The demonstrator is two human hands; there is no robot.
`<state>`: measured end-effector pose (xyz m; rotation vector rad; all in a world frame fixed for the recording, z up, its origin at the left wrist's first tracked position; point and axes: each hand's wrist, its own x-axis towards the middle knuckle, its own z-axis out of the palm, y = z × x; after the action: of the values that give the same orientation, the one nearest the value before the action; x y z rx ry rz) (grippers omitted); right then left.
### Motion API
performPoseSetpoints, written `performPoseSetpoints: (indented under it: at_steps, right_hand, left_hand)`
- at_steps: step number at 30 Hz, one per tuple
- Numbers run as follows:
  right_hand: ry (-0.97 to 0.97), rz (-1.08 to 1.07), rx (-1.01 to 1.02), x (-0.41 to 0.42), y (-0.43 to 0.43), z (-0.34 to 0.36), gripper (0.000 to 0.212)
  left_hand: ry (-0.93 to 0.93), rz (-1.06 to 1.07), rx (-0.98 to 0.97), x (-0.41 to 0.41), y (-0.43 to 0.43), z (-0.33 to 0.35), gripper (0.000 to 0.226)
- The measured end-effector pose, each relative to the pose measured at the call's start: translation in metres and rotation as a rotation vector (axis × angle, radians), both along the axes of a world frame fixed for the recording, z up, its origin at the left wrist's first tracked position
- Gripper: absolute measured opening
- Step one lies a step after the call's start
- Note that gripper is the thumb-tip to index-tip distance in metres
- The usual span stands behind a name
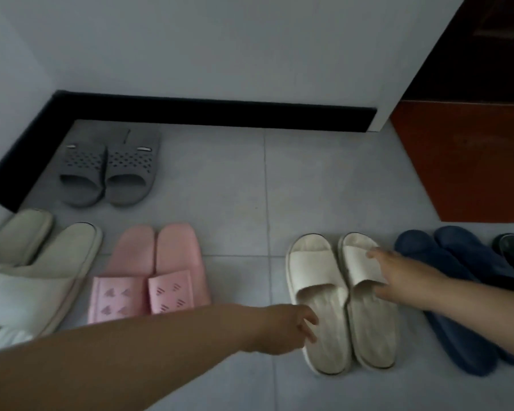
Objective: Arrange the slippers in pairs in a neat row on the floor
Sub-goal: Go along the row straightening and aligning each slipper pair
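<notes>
Two cream slippers [318, 271], ribbed insoles — right hand [404, 277] pinches one strap [358, 262], left hand [288, 324] grips other

The light was dim, flat and cool grey, with soft shadows. Behind the pink slippers [149, 271] the wall [220, 48] was brightest. Right of them, the left hand [291, 327] and right hand [398, 274] on the cream slippers [330, 345] were blurred. Behind them the skirting board [220, 111] bowed.

Grey perforated slippers [109, 170], pink pair [152, 274], apparently navy pair [457, 292].

No legible txt, brands or nos.; small tags [143, 148] on grey slippers [86, 173] too blurry
</notes>
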<state>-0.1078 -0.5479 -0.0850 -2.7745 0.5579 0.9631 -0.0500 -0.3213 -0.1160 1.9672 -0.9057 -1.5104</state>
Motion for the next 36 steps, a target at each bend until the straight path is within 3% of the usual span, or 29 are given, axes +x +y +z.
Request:
performPoseSetpoints:
  at_steps: [3,6,9,11,14,17,20,23,25,27,28,32,36]
  right_hand:
    - [-0.006,0.161,0.078,0.037,0.095,0.006,0.05]
    - [-0.123,0.335,0.231,0.086,0.2,-0.016,0.067]
    - [-0.13,0.399,0.171,0.126,0.289,-0.042,0.084]
    - [-0.034,0.339,0.161,0.141,0.331,-0.056,0.078]
    - [0.003,0.016,0.28,0.147,0.347,-0.057,0.052]
    - [0.005,-0.082,0.188,0.14,0.342,-0.061,0.047]
    - [-0.229,-0.475,0.312,0.13,0.351,-0.067,0.023]
    - [-0.514,-1.053,0.404,0.131,0.375,-0.066,0.016]
    - [-0.598,-1.427,0.661,0.137,0.391,-0.064,0.018]
    - [-0.643,-1.737,1.111,0.147,0.407,-0.058,0.019]
    - [-0.693,-1.854,1.243,0.152,0.411,-0.058,0.024]
    - [-0.887,-2.119,1.4,0.172,0.418,-0.073,0.041]
    - [-0.837,-2.089,1.557,0.175,0.427,-0.079,0.054]
  left_hand:
    - [-0.212,-0.205,-0.037,0.055,0.081,0.021,0.043]
    - [-0.475,-0.141,0.025,0.115,0.167,0.018,0.042]
    - [-0.623,0.083,0.07,0.156,0.246,0.008,0.04]
    - [-0.555,0.356,0.037,0.17,0.293,-0.002,0.034]
    - [-0.485,0.593,-0.039,0.169,0.332,-0.021,0.032]
    - [-0.672,0.446,0.012,0.169,0.339,-0.042,0.041]
    - [-0.825,0.266,0.177,0.18,0.34,-0.046,0.057]
    - [-0.786,0.186,0.391,0.19,0.344,-0.049,0.08]
    - [-0.766,0.181,0.458,0.191,0.345,-0.051,0.084]
    - [-0.798,0.184,0.468,0.192,0.345,-0.051,0.081]
    - [-0.817,0.193,0.466,0.191,0.344,-0.051,0.079]
    - [-0.871,0.244,0.488,0.192,0.346,-0.051,0.078]
    - [-0.911,0.215,0.519,0.185,0.343,-0.046,0.083]
